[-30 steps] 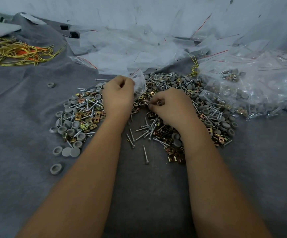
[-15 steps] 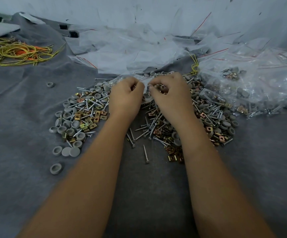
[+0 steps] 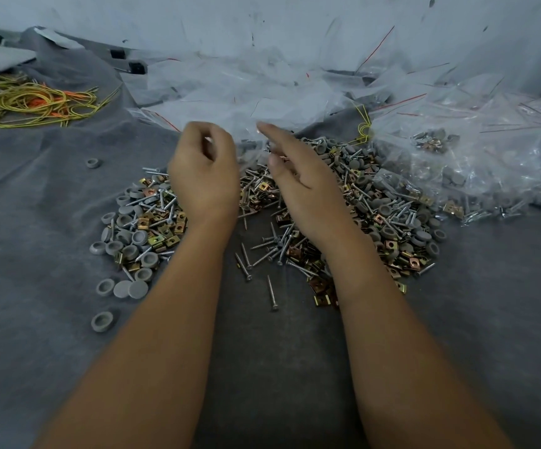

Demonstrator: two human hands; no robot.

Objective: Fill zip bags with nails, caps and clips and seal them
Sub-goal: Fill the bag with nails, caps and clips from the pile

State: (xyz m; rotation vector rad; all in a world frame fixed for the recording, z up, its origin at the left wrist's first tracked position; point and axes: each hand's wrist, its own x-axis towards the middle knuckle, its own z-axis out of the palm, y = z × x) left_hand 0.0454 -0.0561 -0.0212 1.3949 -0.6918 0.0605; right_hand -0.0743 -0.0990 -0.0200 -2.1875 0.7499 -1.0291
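Head view, only cam.

Done so far: heap of filled zip bags [image 3: 476, 176] at far right of the grey surface [image 3: 52, 222], w/ caps, screws and clips visible through the plastic. Count not readable; whether all are sealed, can't tell.

Left to do: big loose pile centre, i.e. nails [image 3: 270, 251] (screw-type), grey caps [image 3: 133, 236], brass-coloured clips [image 3: 389, 246], all mixed. Stack of empty bags [image 3: 230, 92] w/ red zip lines behind the pile, against the wall. Judgement: well short of finished; stock of parts and empties both large.

Bag in hand: a clear bag [image 3: 251, 137] sits between the two hands, above far edge of the pile. Contents hard to read; film too blurred.

L hand [image 3: 202, 175]: fingers curled, thumb and forefinger look pinched on the bag's edge.
R hand [image 3: 298, 183]: fingers extended and relaxed, reaching fwd beside the bag; whether it grips the film, can't tell.

Judged step: working the bag mouth, either dropping parts in or closing the zip. Not clear which.

Misc: yellow/orange wire bundle [image 3: 32, 102] far left, stray caps near L edge of pile.
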